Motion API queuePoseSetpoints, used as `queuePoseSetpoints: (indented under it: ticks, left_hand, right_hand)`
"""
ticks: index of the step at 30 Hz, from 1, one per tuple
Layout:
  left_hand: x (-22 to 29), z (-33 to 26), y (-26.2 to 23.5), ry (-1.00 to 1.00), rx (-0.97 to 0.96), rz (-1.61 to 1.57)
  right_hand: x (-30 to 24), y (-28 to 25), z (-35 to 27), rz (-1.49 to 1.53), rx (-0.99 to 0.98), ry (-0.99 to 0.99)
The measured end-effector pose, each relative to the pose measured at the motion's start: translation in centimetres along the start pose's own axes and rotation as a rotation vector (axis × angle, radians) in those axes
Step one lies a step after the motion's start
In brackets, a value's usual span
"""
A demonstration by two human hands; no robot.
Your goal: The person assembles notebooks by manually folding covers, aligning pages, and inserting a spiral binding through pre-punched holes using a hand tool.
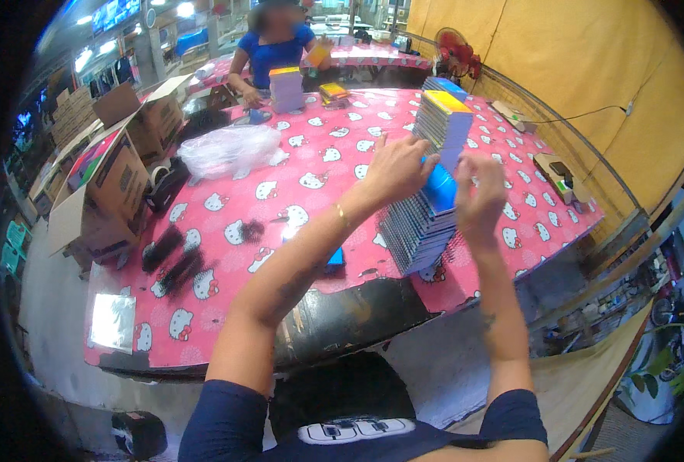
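Observation:
A tall stack of spiral notebooks (417, 237) with black coil bindings stands near the table's front edge, just right of the middle. On its top lies a blue-covered notebook (440, 187). My left hand (398, 168) is closed at the far left edge of that cover, its thumb over the blue. Beside the cover's right edge my right hand (481, 192) is raised with curled fingers, slightly blurred; whatever it may pinch is hidden. Just behind my hands rises another stack with a yellow top (448, 102). Part of a blue item (335, 260) shows next to my left forearm.
Black coils (182, 271) lie on the pink table cover (311, 208), near a clear plastic bag (230, 150). Open cardboard boxes (111, 192) and a tape dispenser (165, 185) line the left. Across the table a person (276, 58) handles a yellow notebook (319, 54).

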State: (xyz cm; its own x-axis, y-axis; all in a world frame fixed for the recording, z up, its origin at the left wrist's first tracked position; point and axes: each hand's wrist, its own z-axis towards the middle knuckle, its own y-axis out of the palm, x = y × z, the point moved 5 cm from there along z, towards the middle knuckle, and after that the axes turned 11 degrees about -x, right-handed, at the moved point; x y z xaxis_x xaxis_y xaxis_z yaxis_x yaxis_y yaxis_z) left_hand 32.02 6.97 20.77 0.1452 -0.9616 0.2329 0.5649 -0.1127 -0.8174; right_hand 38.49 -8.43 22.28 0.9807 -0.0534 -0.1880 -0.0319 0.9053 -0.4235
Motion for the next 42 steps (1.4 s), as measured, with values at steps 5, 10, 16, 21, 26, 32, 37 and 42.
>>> queuePoseSetpoints:
  ticks: [5, 10, 16, 21, 26, 32, 37, 42]
  left_hand:
    - [-3.3, 3.9, 2.2, -0.246, -0.339, -0.085]
    - [-4.5, 3.1, 2.2, -0.233, -0.273, -0.134]
    - [-7.9, -11.5, -1.5, -0.111, -0.275, -0.060]
    - [-11.0, -27.5, 2.6, -0.083, -0.307, 0.182]
    - [-6.4, -26.3, -0.4, -0.012, 0.050, 0.311]
    - [1.5, -29.1, 5.0, -0.044, -0.104, 0.097]
    - [1.9, -32.7, 6.3, -0.514, 0.078, -0.573]
    - [-15.5, -39.5, -1.6, -0.556, 0.090, 0.352]
  right_hand:
    - [-1.7, 4.6, -2.7, 0.038, -0.052, -0.168]
    - [-1.3, 5.6, -3.4, 0.034, -0.130, -0.111]
    - [-2.0, 2.7, -3.2, 0.033, -0.265, -0.092]
    - [-8.0, 2.2, -8.1, 0.401, -0.241, -0.137]
    - [-8.3, 5.5, -15.5, 0.603, -0.417, 0.153]
    - [-7.5, 8.5, -24.4, 0.889, -0.702, 0.558]
    - [-8.4, 9.0, -25.8, 1.032, -0.592, 0.641]
    - [-7.6, 10.6, -27.2, 1.143, -0.668, 0.622]
